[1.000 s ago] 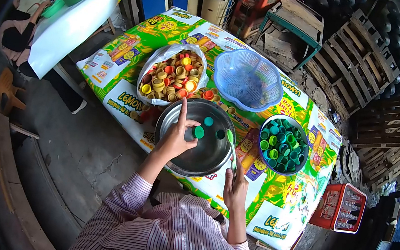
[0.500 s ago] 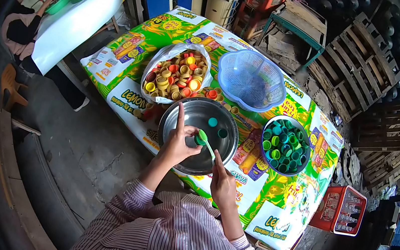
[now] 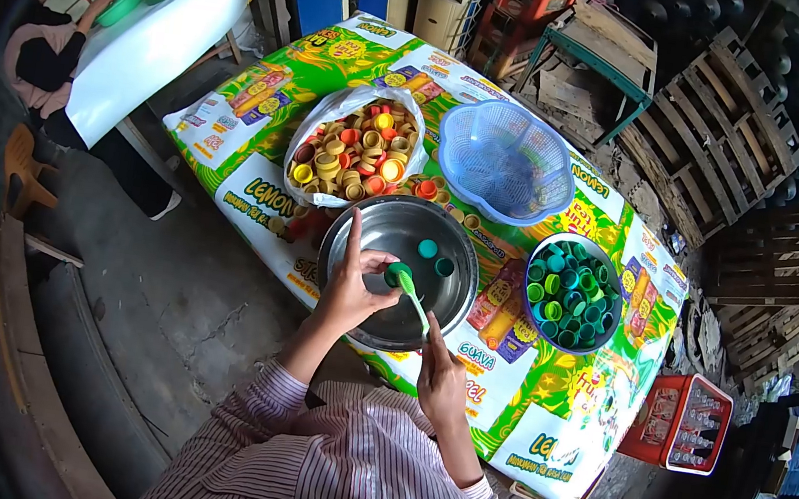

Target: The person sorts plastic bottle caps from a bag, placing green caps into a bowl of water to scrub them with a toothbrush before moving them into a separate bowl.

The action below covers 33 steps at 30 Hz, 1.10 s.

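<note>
The green cap point(image 3: 395, 274) is pinched between the thumb and fingers of my left hand point(image 3: 354, 289), at the centre of the frame, above the metal basin point(image 3: 443, 301). That grip is narrow, closed on the cap, with my index finger pointing up, off it. My right hand point(image 3: 443, 381), just below and to the right, is closed around the lower end of a slim light-green tool point(image 3: 414, 304); its head lies over the cap, though I cannot tell whether it is a brush or a spoon, nor whether it presses inside.

Two loose caps point(image 3: 428, 248) lie near each other in the basin, right of my left hand. Beyond the basin, at upper centre, a white bag point(image 3: 321, 106) stands open, full of tan, yellow and red caps point(image 3: 362, 149). To its right is a blue perforated basket point(image 3: 450, 140), and right of centre a round bowl point(image 3: 522, 306) heaped with green caps point(image 3: 570, 292).

All of it stands on a table point(image 3: 252, 185) under a bright printed cover. A red crate point(image 3: 643, 428) of bottles sits at the lower right, wooden pallets point(image 3: 728, 131) lean at the upper right, and another person point(image 3: 41, 56) is by a white-topped table point(image 3: 140, 74) at the upper left.
</note>
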Motion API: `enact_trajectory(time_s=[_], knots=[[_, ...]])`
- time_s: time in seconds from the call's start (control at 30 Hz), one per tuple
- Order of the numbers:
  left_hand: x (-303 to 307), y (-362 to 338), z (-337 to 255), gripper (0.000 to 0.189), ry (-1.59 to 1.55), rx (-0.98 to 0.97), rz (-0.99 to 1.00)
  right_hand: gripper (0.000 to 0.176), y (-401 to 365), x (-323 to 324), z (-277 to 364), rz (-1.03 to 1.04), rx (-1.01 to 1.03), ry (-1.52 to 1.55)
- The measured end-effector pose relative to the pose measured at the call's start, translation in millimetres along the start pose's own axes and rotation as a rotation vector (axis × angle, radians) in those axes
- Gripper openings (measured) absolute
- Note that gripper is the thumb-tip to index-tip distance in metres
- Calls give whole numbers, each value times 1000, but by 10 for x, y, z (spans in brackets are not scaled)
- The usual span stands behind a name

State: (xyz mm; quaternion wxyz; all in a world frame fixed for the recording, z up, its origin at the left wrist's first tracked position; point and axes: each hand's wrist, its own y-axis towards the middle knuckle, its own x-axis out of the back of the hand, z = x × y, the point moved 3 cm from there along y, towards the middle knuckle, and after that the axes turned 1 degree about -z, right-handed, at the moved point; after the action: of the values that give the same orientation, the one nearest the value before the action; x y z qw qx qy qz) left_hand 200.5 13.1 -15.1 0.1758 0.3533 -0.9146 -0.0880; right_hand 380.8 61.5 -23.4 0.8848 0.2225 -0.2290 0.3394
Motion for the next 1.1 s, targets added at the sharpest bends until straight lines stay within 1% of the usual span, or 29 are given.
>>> enact_trajectory(time_s=[0.03,0.07,0.13,0.17,0.23,0.27,0.33,0.4,0.43,0.47,0.53,0.57,0.63,0.67,0.73,0.77,0.8,0.87,0.93,1.0,1.07,1.1], knots=[[-8,-4,15,111,-2,-1,1,44,-3,-3,-55,-8,-112,6],[-14,-10,32,109,-11,0,0,44,6,31,-96,10,-205,-80],[-9,-13,37,108,-17,0,-8,43,2,92,-73,-21,-206,-41],[-11,-12,13,107,23,-32,-6,43,-1,81,-62,-18,-203,-40],[-21,-17,-4,108,56,-76,10,43,-10,45,21,9,-24,-47],[-33,-19,-21,108,54,-79,10,44,2,23,15,64,-62,-64],[-69,-26,-61,109,50,-77,29,45,46,30,-59,-27,-101,-106],[-113,-35,-26,110,35,-90,32,47,68,86,-23,-27,-108,-96],[-127,-46,-19,110,30,-61,26,48,74,113,7,-22,-120,-82],[-135,-57,-15,110,25,-29,21,47,72,100,70,-15,-29,-65],[-140,-52,-42,111,14,-21,27,48,40,16,-8,57,-101,-79],[-142,-45,-49,111,28,-29,36,48,34,20,-16,55,-103,-79],[-141,-25,-58,111,42,-42,42,48,65,56,-44,-9,-198,-127],[-139,-17,-53,111,34,-42,41,48,76,66,-40,-13,-197,-126],[-157,-10,-49,110,14,-39,41,47,72,112,-3,-64,-68,-67],[-159,-6,-63,110,1,-36,26,46,63,65,-47,-21,-52,-67],[-155,4,-88,110,1,-36,29,46,68,64,-64,-23,-55,-66],[-141,23,-127,110,19,-77,24,46,66,73,-159,-8,-286,-114],[-124,33,-104,109,58,-96,31,46,40,71,-127,-42,-286,-58],[-127,17,-85,109,91,-114,36,43,17,46,-17,-45,-12,-47],[-131,13,-83,108,86,-151,18,44,21,38,-68,-30,-31,-75],[-133,17,-100,108,92,-152,19,44,28,67,-135,-32,-143,-88]])
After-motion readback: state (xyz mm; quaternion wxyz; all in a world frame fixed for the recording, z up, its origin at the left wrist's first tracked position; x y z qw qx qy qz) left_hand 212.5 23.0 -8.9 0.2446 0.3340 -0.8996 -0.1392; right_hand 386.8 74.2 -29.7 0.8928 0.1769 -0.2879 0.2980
